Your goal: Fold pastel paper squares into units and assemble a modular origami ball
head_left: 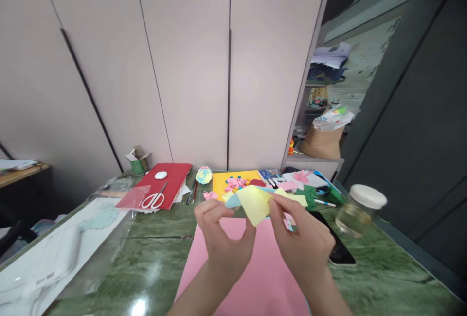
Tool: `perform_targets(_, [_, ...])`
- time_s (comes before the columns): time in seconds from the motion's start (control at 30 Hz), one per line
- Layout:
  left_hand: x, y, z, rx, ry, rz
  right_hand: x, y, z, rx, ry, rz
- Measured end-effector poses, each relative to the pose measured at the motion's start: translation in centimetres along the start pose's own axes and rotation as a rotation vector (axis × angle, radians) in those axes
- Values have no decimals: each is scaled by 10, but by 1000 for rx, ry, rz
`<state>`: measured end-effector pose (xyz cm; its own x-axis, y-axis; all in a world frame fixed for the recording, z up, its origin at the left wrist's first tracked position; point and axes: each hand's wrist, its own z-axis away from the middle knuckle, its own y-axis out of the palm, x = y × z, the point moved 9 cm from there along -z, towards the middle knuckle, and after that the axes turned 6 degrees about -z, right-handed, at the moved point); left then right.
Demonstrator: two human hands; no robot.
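A pale yellow sheet of paper (pixel 255 203), bent into a curve, is held up above the pink sheet (pixel 270 277) on the table. My right hand (pixel 302 238) pinches its right edge between thumb and fingers. At the lower left of the yellow paper is my left hand (pixel 226 240), fingers curled and thumb tip against the bottom corner. Light blue paper (pixel 232 201) shows behind the yellow one, close to my left fingers; whether the two are joined I cannot tell.
Scissors (pixel 155 199) lie on a red folder (pixel 175 175) at the left. Behind my hands, small pink folded pieces (pixel 236 183) sit on a yellow sheet (pixel 219 180). To the right are a phone (pixel 341 248) and a lidded jar (pixel 359 211) of liquid.
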<state>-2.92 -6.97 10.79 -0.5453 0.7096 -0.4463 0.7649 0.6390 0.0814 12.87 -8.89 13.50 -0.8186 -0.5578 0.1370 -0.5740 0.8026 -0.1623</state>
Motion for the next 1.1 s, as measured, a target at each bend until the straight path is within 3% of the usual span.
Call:
perform_targets(0.07, [17, 11, 12, 78, -285, 248, -3, 0, 0, -28, -11, 43])
perform_targets(0.13, [27, 42, 35, 311, -647, 594, -5, 0, 1, -49, -42, 56])
perform_targets(0.2, [22, 69, 61, 499, -1000, 921, -3, 2, 2, -60, -102, 24])
perform_targets(0.23, [18, 77, 70, 532, -1152, 1047, -2, 4, 3, -59, -134, -6])
perform_targets(0.3, [18, 82, 78, 463, -1383, 1188, 0, 9, 6, -39, -192, -67])
perform_targets(0.4, [37, 78, 79, 237, -1557, 1139, 4, 19, 11, 5, -262, -134])
perform_targets(0.47, [51, 74, 81, 151, -1601, 1070, 8, 25, 14, 36, -295, -176])
perform_targets(0.57, [62, 75, 80, 152, -1571, 1077, 14, 32, 17, 77, -326, -233])
perform_targets(0.73, [61, 74, 73, 186, -1449, 1126, 21, 34, 22, 70, -357, -231])
perform_targets(0.87, [59, 67, 62, 146, -1323, 1098, 19, 38, 23, 102, -323, -235])
perform_targets(0.97, [59, 65, 59, 139, -1296, 1075, 8, 39, 22, 49, -119, -311])
perform_targets(1.1, [64, 68, 59, 125, -1298, 1112, -34, 56, 38, -62, 498, -616])
